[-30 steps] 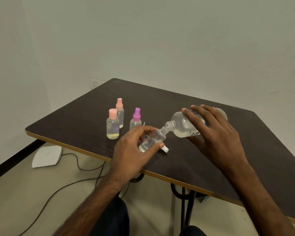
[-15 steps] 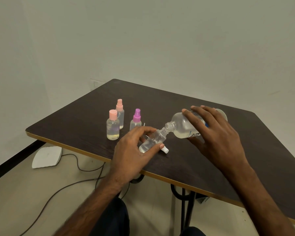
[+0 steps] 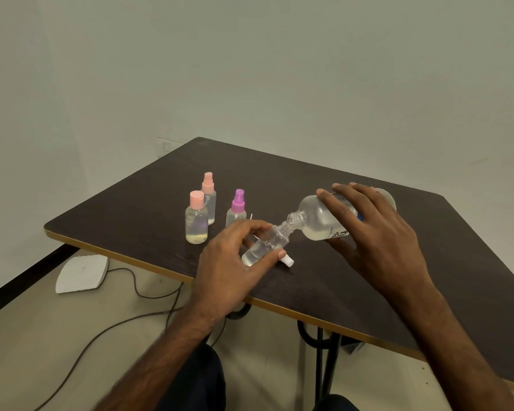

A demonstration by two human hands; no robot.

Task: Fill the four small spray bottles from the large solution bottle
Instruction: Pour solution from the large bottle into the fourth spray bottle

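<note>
The large bottle (image 3: pixel 318 222) lies tipped over the middle of the dark wood-grain table (image 3: pixel 428 271), its open mouth pointing left and meeting the neck of a small bottle (image 3: pixel 266 244). The right hand (image 3: pixel 377 232) is wrapped over the large bottle from above. The left hand (image 3: pixel 229 262) pinches the small bottle, slanted, between thumb and fingers. A white cap (image 3: pixel 288 260) lies just beside that thumb. Further left stand a pink-capped bottle (image 3: pixel 196 223), a pink sprayer (image 3: pixel 209 200) behind it and a purple sprayer (image 3: pixel 236 212), all holding liquid. Pale bare walls (image 3: pixel 250 69) meet behind the table; cables (image 3: pixel 101 330) and a white box (image 3: pixel 82 274) lie on the light floor (image 3: pixel 27 351).
</note>
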